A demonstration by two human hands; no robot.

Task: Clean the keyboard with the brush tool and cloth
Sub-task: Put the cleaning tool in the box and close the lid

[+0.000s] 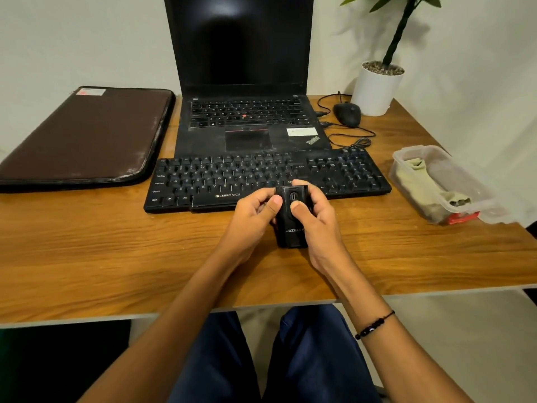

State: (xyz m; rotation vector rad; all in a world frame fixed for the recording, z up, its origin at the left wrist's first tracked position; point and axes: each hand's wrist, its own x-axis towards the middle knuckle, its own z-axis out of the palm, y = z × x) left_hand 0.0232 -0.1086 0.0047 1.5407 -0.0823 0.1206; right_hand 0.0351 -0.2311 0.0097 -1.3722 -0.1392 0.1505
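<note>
Gripping a black brush tool [292, 225] between them, both hands are curled round its sides: the right hand [315, 218] has its thumb on the top face below an oval button, the left hand [251, 212] pinches the opposite edge. The tool's long axis runs away from the person, its far end over the front edge of the black keyboard [261, 177], which lies crosswise on the wooden desk [116, 251]. Behind sits an open laptop [247, 82]; right, a clear container [441, 181] holds a greenish cloth [418, 181].
</note>
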